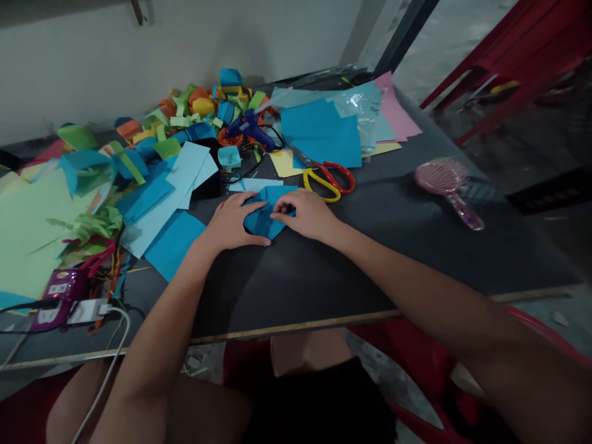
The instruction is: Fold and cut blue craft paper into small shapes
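Note:
A folded piece of blue paper [264,221] lies on the dark tabletop between my hands. My left hand [235,223] rests on its left side with the fingers spread and the thumb stretched along the near edge. On the right side, my right hand [303,213] has its fingers curled in a pinch at the paper; the fingertips partly hide what they grip. Just beyond the right hand lie scissors [326,180] with one yellow and one red handle. A blue glue gun [252,128] sits farther back.
Colourful folded paper pieces [198,108] pile up along the wall. Blue sheets [321,132] and pink paper [398,111] lie at the back right. A pink hairbrush [448,185] is on the right. At the left are a purple power strip [60,296], white charger [87,310] and cable.

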`<action>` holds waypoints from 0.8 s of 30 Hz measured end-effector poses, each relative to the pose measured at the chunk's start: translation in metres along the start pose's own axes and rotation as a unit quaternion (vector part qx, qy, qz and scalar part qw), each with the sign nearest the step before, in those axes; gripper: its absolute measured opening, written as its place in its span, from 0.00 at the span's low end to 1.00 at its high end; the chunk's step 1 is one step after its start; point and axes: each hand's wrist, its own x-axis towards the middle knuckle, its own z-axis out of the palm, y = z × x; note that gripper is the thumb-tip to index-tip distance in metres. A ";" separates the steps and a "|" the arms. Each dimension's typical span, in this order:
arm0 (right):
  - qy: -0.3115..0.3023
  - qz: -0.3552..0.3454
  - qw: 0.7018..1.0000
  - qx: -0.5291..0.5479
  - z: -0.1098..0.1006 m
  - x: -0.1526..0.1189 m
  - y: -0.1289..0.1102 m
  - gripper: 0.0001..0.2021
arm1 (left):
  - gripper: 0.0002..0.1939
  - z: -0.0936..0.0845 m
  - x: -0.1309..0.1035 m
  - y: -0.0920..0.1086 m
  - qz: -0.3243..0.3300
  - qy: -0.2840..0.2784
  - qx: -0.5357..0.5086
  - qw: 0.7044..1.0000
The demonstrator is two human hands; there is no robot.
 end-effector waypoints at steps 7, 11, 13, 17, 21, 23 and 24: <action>0.001 0.003 1.000 -0.007 0.002 0.000 0.001 0.05 | 0.48 0.001 0.001 -0.003 0.002 -0.003 0.002 1.000; 0.001 0.000 1.000 0.001 0.002 0.000 0.002 0.05 | 0.46 0.002 0.001 -0.006 0.004 -0.007 -0.004 1.000; 0.000 0.004 1.000 0.003 0.002 -0.001 0.002 0.05 | 0.46 0.001 0.000 -0.006 0.003 -0.008 -0.005 1.000; -0.008 0.004 1.000 -0.001 0.000 -0.001 0.001 0.06 | 0.45 -0.001 -0.001 -0.002 0.000 -0.010 -0.001 1.000; -0.007 0.004 1.000 -0.007 0.000 -0.001 0.001 0.06 | 0.46 -0.002 -0.001 0.000 0.002 -0.013 0.007 1.000; -0.006 0.004 1.000 -0.002 0.001 0.000 0.002 0.06 | 0.45 -0.001 -0.001 0.000 0.004 -0.017 0.008 1.000; -0.006 0.005 1.000 0.003 0.001 0.000 0.003 0.06 | 0.45 -0.001 -0.001 0.000 0.005 -0.018 0.009 1.000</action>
